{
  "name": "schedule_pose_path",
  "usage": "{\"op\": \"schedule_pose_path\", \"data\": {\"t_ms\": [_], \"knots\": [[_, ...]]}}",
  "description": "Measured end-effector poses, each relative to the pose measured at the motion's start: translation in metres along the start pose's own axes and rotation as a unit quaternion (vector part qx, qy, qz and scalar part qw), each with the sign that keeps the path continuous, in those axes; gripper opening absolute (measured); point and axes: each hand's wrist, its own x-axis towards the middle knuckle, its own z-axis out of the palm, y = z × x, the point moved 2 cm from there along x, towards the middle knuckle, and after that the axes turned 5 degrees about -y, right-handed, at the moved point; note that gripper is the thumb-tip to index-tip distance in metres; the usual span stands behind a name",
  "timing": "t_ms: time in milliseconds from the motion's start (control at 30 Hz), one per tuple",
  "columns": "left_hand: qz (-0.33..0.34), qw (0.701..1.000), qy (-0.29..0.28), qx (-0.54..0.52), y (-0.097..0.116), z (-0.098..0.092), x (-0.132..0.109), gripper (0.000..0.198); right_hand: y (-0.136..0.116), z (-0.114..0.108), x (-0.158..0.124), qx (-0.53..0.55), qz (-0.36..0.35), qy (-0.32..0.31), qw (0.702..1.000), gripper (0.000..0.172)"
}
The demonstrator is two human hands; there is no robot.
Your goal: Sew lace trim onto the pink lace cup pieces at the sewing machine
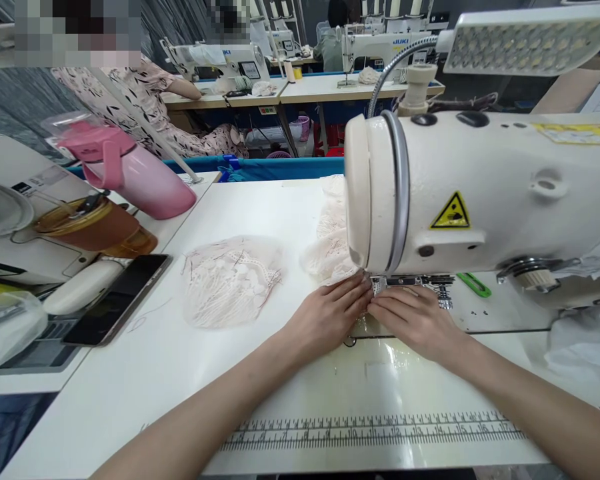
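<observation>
Sewing table [145, 373]; lace [326, 257] under left hand [330, 315], right hand [413, 321] fingertips.

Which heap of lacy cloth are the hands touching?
The pale pink lace heap beside the white sewing machine: the left hand and right hand reach its edge at the needle. The other lace heap lies alone, further left.

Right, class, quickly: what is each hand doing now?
Left hand: open, flat, pressing the lace fabric by the presser foot.
Right hand: open, flat, pressing beside it.
</observation>
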Motion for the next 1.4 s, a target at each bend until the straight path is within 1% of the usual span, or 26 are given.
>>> {"op": "schedule_pose_path", "data": {"t_ms": [167,400,500,667,800,900,1000,1100,1200,1300,1400], "knots": [[-0.002,1.000,0.006,0.001,-0.002,0.000,-0.001,0.034,-0.001,0.000,0.000,0.006,0.012,0.001,1.000,0.026],[-0.021,0.999,0.026,0.032,0.004,0.003,0.001,0.033,0.000,-0.002,0.001,0.007,0.023,0.004,1.000,0.027],[-0.033,0.998,0.034,0.033,0.007,0.004,0.002,0.033,0.001,-0.002,-0.002,0.002,0.029,-0.009,1.000,0.029],[-0.050,0.998,0.031,0.025,0.010,0.004,0.004,0.032,0.005,0.002,-0.007,-0.007,0.041,-0.041,0.998,0.030],[-0.053,0.997,0.047,0.024,0.012,0.005,0.005,0.033,0.009,0.005,-0.008,0.004,0.052,-0.058,0.997,0.030],[-0.054,0.997,0.049,0.027,0.012,0.005,0.005,0.033,0.011,0.004,-0.006,0.000,0.059,-0.050,0.997,0.031],[-0.054,0.997,0.046,0.020,0.012,0.005,0.006,0.032,0.010,-0.001,-0.004,-0.045,0.075,-0.032,0.996,0.031],[-0.051,0.998,0.042,0.014,0.011,0.004,0.006,0.031,0.012,-0.005,-0.003,-0.063,0.103,-0.007,0.993,0.025],[-0.055,0.997,0.048,0.018,0.010,0.003,0.007,0.029,0.016,-0.006,-0.002,-0.022,0.120,-0.010,0.992,0.023],[-0.058,0.997,0.045,0.013,0.008,0.003,0.008,0.028,0.020,-0.003,0.001,0.054,0.130,-0.029,0.990,0.028],[-0.063,0.997,0.041,0.012,0.007,0.003,0.009,0.028,0.022,0.002,0.003,0.127,0.175,-0.033,0.976,0.033]]}}
